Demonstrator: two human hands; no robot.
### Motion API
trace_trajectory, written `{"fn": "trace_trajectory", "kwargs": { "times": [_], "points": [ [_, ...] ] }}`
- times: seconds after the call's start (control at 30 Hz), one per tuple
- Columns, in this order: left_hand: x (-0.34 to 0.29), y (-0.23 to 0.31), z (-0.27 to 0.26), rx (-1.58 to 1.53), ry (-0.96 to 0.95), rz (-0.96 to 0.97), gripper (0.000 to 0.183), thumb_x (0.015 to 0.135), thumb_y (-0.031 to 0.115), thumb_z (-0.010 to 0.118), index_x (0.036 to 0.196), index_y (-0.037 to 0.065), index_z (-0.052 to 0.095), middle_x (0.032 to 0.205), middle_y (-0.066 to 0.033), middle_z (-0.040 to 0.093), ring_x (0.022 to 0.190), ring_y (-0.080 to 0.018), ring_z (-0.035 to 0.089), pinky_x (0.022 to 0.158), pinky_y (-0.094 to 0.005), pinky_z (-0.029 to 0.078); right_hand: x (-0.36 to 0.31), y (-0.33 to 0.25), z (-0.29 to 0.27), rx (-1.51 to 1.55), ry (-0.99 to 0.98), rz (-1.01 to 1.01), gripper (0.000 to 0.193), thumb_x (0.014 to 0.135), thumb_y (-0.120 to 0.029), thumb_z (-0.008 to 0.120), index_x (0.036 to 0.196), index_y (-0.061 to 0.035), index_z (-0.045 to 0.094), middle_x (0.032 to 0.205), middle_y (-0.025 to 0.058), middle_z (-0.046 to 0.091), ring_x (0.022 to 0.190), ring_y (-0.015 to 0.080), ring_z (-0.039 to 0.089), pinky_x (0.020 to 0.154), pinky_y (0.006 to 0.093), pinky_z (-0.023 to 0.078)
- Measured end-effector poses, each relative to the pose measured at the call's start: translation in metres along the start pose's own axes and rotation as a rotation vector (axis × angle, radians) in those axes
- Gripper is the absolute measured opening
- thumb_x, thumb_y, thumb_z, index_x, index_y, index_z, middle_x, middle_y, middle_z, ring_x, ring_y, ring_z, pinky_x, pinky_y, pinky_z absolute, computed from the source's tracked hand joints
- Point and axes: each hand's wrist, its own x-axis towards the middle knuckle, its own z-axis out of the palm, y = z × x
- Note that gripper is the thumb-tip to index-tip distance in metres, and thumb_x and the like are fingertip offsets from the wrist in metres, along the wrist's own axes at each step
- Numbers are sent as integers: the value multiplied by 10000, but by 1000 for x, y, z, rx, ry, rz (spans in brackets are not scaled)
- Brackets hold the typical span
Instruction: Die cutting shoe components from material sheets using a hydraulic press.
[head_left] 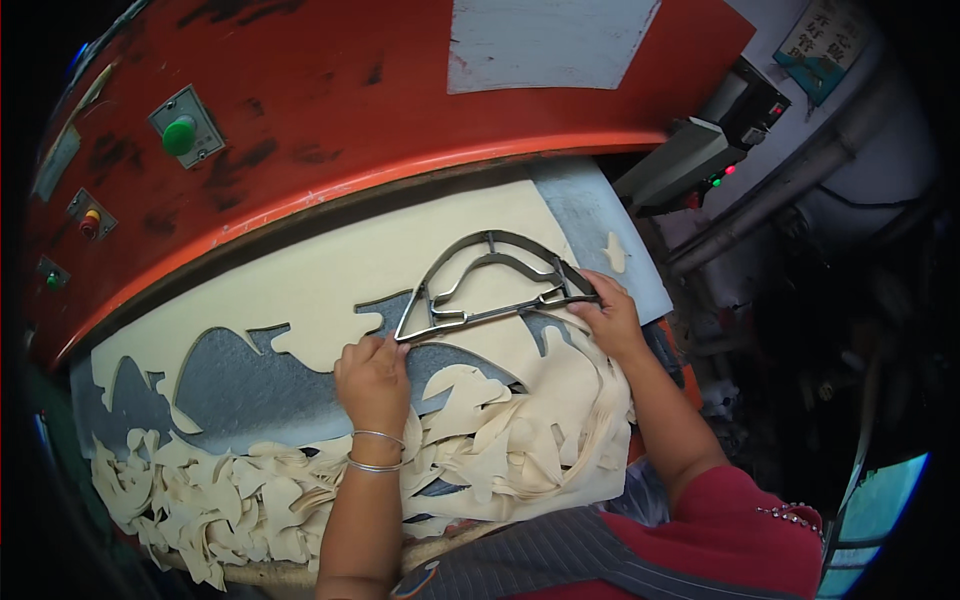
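Both my hands hold a steel cutting die [490,257], a curved outline of dark metal strip with an inner curve and cross braces. It lies over the far right part of a cream sheet [300,262]. My left hand [371,382] is closed on the die's pointed left corner. At its right end, my right hand [613,316] grips the frame with thumb and fingers. Left of the die, the sheet's near edge has curved cut-outs that bare the grey cutting bed [245,385]. Cream offcuts [490,450] are heaped below the die, close to both forearms.
An orange-red press beam [350,120] spans the far side, with a green push button [179,136] and a red button [90,222]. More offcuts [240,500] pile along the near left edge. A grey control box [680,160] with lit lamps stands at the far right.
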Motion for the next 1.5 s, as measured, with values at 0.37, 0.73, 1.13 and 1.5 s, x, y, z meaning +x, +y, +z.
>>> {"fn": "trace_trajectory", "kwargs": {
  "times": [0.37, 0.73, 1.13, 1.5],
  "points": [
    [-2, 0, 3, -140, 39, -27, 118, 722, 95, 726, 817, 45, 677, 756, -66, 593, 719, -255, 554, 628, -348, 464, -4, 10, 5, -32, 50, 51, 485, 738, -127, 724, 1194, -35, 589, 1154, 146, 600, 1092, 271, 529, 977, 341, 370],
    [1, -4, -1, -182, 23, -17, 111, 766, 106, 688, 860, 47, 692, 757, -68, 580, 711, -253, 539, 647, -349, 460, 1, 3, 2, 8, 54, 4, 480, 729, -124, 729, 1184, -39, 601, 1148, 147, 598, 1085, 274, 530, 976, 350, 373],
    [19, -97, -56, -173, 91, -155, 118, 747, 83, 702, 832, 5, 677, 790, -116, 614, 727, -271, 587, 672, -344, 471, 42, -69, 90, -76, -44, -113, 465, 703, -243, 754, 1127, -85, 648, 965, 132, 631, 1013, 261, 542, 905, 379, 366],
    [15, -118, -61, -204, -103, -288, 108, 728, 79, 723, 808, 12, 695, 789, -111, 635, 716, -263, 603, 671, -331, 474, 23, -66, 95, -266, -72, -153, 498, 732, -313, 734, 1162, -85, 632, 1161, 192, 582, 1128, 308, 487, 979, 406, 327]
  ]
}}
